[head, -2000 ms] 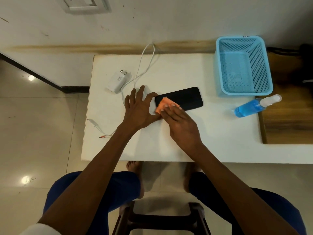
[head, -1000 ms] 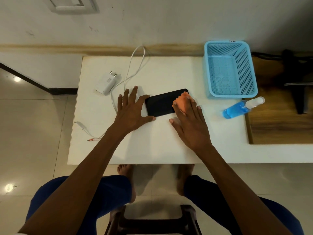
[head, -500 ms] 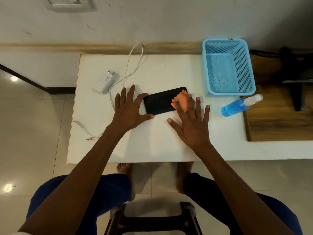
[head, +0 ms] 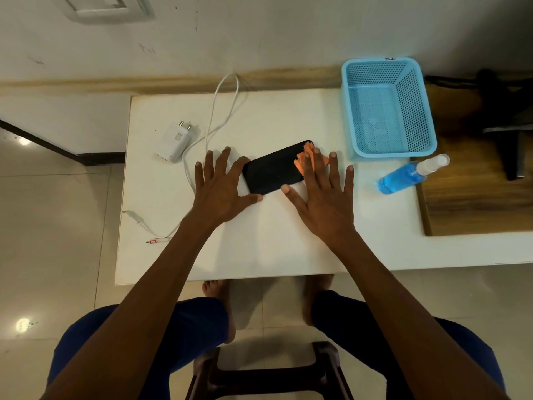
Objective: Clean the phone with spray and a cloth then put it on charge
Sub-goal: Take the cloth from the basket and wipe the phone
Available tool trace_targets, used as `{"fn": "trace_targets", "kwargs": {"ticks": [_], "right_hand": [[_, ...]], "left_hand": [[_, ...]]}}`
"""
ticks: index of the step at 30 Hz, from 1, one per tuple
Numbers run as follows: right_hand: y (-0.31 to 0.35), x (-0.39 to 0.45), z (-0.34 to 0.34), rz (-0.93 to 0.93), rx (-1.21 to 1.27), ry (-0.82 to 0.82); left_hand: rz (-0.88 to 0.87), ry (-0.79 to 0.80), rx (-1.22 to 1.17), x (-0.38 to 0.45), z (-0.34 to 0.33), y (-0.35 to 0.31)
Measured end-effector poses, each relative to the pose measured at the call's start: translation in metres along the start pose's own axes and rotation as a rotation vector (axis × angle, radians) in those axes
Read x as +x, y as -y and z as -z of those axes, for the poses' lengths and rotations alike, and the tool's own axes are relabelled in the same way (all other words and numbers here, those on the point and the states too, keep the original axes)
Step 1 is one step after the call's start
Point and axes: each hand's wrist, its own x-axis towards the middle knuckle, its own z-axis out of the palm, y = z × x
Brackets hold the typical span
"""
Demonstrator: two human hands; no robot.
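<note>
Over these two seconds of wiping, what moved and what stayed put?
The right hand slid the orange cloth from the phone's left end to its right end, fingers spreading flat. The left hand stayed braced against the left end. Charger, cable, basket and spray bottle look unmoved.

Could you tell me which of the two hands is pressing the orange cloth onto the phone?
The right hand; its fingers cover the cloth, while the left hand only steadies the phone.

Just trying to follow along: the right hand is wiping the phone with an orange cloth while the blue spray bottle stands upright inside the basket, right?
Not quite. The spray bottle lies on its side on the table, outside the basket, as the head view shows. The right hand does press the orange cloth on the phone.
</note>
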Motion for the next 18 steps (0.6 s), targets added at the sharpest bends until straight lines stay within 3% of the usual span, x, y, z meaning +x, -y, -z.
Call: {"fn": "trace_targets", "kwargs": {"ticks": [12,18], "right_hand": [[0.010,0.033,0.005,0.006,0.104,0.043],[0.028,0.024,0.004,0.196,0.090,0.086]], "left_hand": [[0.051,-0.033,-0.045,-0.004,-0.002,0.001],[0.098,-0.022,-0.079,-0.003,-0.001,0.000]]}}
